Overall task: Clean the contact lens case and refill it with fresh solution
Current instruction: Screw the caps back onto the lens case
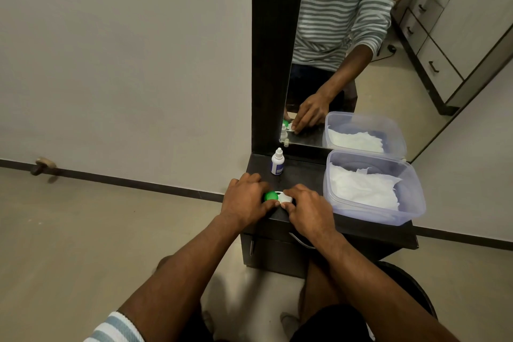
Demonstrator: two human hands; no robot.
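Green-and-white plastic contact lens case [278,197] is held on dark wooden dresser top [302,175], near front edge. Green cap is gripped by curled fingers of left hand [244,200]; white cap is pinched by right hand [308,208]. Small white solution bottle w/ blue label [277,161] is set upright at 12 o'clock; clear plastic tub of white tissues [372,187] at 3 o'clock.

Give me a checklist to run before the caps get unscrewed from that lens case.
1. Small contact lens case with one green cap and one white cap flat on the dark wooden dresser top: ok.
2. Left hand on the green side: ok.
3. Right hand on the white side: ok.
4. Small white dropper bottle of solution upright, capped: ok.
5. White tissues in the clear plastic tub: ok.
6. Case empty inside: cannot tell.
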